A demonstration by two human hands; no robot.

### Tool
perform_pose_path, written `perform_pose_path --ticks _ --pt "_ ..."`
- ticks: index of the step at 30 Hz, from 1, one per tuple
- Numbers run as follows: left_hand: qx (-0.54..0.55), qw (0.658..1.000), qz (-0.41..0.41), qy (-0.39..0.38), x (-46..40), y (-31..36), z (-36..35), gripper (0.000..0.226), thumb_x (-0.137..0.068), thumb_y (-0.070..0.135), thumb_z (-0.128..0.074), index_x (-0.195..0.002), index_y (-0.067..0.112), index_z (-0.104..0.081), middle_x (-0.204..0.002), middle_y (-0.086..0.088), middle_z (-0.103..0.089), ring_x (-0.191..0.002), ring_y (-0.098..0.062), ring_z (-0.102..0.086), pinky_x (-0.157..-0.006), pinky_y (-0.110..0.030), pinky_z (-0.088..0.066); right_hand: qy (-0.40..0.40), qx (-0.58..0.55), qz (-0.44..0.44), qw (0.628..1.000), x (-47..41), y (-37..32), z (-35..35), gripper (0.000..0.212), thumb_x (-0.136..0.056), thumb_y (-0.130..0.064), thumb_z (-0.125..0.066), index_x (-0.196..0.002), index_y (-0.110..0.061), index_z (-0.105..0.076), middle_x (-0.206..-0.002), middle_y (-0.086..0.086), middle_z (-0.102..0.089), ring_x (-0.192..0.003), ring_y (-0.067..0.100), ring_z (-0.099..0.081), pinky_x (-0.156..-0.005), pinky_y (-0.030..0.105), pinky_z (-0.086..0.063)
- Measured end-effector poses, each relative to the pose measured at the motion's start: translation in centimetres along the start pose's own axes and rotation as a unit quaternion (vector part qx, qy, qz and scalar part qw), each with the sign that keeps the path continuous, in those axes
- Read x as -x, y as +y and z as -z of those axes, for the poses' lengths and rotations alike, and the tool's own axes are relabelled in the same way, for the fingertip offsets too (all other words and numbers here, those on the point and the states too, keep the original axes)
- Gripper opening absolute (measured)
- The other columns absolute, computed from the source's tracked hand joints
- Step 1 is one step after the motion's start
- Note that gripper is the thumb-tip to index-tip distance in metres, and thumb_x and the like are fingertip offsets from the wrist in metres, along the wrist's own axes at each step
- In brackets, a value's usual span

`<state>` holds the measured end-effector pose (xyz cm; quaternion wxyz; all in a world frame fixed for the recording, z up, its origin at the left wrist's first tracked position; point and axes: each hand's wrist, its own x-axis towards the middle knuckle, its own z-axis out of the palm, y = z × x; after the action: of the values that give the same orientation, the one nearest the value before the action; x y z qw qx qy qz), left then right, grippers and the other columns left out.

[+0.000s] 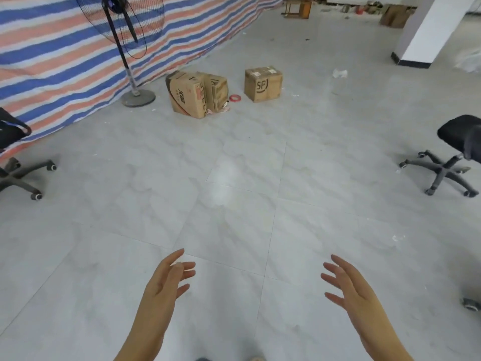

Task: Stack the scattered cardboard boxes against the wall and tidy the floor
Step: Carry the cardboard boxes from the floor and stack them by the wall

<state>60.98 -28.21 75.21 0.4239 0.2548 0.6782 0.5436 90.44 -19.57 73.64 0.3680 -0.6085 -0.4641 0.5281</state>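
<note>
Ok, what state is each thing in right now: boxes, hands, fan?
Left hand: open, empty.
Right hand: open, empty.
Large box: on floor, tilted, by the tarp.
SF box: on floor, upright, closed, unstacked.
Fan: standing; running or not, cannot tell.

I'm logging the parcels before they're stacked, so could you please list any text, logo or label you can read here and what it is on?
"SF", dark logo: on the side of the small box standing apart on the floor.
Dark and red print: on the bigger tilted box near the fan; too blurred to read.
Pale labels on top of the small box: too small to read.
</note>
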Motion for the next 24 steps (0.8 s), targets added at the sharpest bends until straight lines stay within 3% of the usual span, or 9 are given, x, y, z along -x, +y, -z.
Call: perform_pose_path --ticks 8,12,14,16,17,18,20,21,24 --pt "-0.011 0.998 0.039 0.046 -12.4 2.8 -3.4 0.024 -0.099 0.02 -0.042 -0.115 0.023 -0.06 -0.106 -0.008 -0.068 -0.103 -0.025 -0.063 -0.097 -0.048 -0.047 -0.037 0.01 -0.024 0.999 -14.4 -3.6 -3.0 0.027 -0.1 -0.023 -0.041 -0.124 -0.029 -0.054 -0.119 -0.009 -0.062 -0.108 0.009 -0.062 -0.09 0.038 -0.051" --pt "-0.008 0.998 0.04 0.048 -21.8 5.1 -5.3 0.023 -0.099 0.018 -0.043 -0.11 0.025 -0.061 -0.104 -0.009 -0.069 -0.104 -0.026 -0.063 -0.094 -0.046 -0.047 -0.02 0.005 -0.032 0.999 -22.3 -5.6 -5.4 0.024 -0.099 -0.024 -0.043 -0.119 -0.03 -0.055 -0.12 -0.005 -0.063 -0.106 0.008 -0.062 -0.086 0.037 -0.052" --pt "-0.011 0.999 0.036 0.035 -27.1 7.2 -6.5 0.023 -0.099 0.019 -0.042 -0.112 0.025 -0.061 -0.105 -0.008 -0.069 -0.105 -0.025 -0.063 -0.094 -0.044 -0.047 -0.012 -0.006 -0.036 0.999 -26.0 -7.7 -6.8 0.022 -0.095 -0.038 -0.051 -0.116 -0.033 -0.056 -0.12 -0.003 -0.064 -0.104 0.008 -0.063 -0.084 0.037 -0.052" --pt "-0.014 1.0 0.021 0.018 -32.1 10.3 -7.8 0.024 -0.099 0.02 -0.042 -0.115 0.025 -0.06 -0.104 -0.005 -0.07 -0.103 -0.021 -0.064 -0.092 -0.041 -0.048 -0.017 -0.012 -0.023 1.0 -30.2 -10.5 -8.3 0.063 -0.065 -0.075 -0.064 -0.113 -0.035 -0.057 -0.113 -0.01 -0.066 -0.099 0.005 -0.065 -0.079 0.034 -0.053" --pt "-0.017 1.0 0.01 0.013 -34.6 11.8 -8.3 0.025 -0.1 0.02 -0.042 -0.117 0.025 -0.06 -0.104 -0.004 -0.07 -0.102 -0.019 -0.064 -0.093 -0.04 -0.049 -0.014 -0.006 -0.02 1.0 -32.5 -11.7 -9.0 0.075 -0.055 -0.082 -0.064 -0.113 -0.035 -0.058 -0.11 -0.011 -0.067 -0.098 0.005 -0.066 -0.077 0.032 -0.053" --pt "-0.022 1.0 -0.001 0.009 -37.0 13.1 -8.8 0.026 -0.1 0.02 -0.042 -0.118 0.025 -0.059 -0.104 -0.002 -0.07 -0.102 -0.018 -0.065 -0.093 -0.04 -0.049 -0.011 -0.009 -0.018 1.0 -34.6 -12.8 -9.8 0.064 -0.064 -0.075 -0.064 -0.113 -0.035 -0.057 -0.112 -0.01 -0.066 -0.099 0.006 -0.066 -0.077 0.032 -0.053" --pt "-0.031 0.999 -0.013 0.0 -41.2 15.2 -9.7 0.026 -0.1 0.019 -0.043 -0.12 0.025 -0.058 -0.104 -0.001 -0.07 -0.101 -0.016 -0.065 -0.094 -0.039 -0.049 -0.02 -0.018 -0.01 1.0 -38.4 -14.7 -11.6 0.023 -0.094 -0.039 -0.05 -0.117 -0.033 -0.055 -0.119 -0.005 -0.064 -0.104 0.008 -0.063 -0.082 0.033 -0.052" --pt "-0.031 0.999 -0.014 -0.003 -43.0 16.0 -10.0 0.026 -0.1 0.019 -0.043 -0.12 0.026 -0.058 -0.104 0.0 -0.07 -0.101 -0.014 -0.065 -0.093 -0.038 -0.049 -0.024 -0.015 -0.005 1.0 -40.3 -15.4 -12.4 0.023 -0.098 -0.029 -0.044 -0.119 -0.032 -0.054 -0.12 -0.005 -0.063 -0.105 0.009 -0.062 -0.084 0.034 -0.051" --pt "-0.03 1.0 -0.006 0.005 -47.8 17.4 -11.0 0.026 -0.1 0.019 -0.043 -0.118 0.028 -0.059 -0.102 0.001 -0.071 -0.099 -0.012 -0.066 -0.091 -0.036 -0.05 -0.028 0.0 -0.008 1.0 -46.0 -17.3 -14.8 0.027 -0.1 -0.024 -0.042 -0.123 -0.028 -0.054 -0.118 -0.007 -0.063 -0.106 0.009 -0.062 -0.084 0.034 -0.052"
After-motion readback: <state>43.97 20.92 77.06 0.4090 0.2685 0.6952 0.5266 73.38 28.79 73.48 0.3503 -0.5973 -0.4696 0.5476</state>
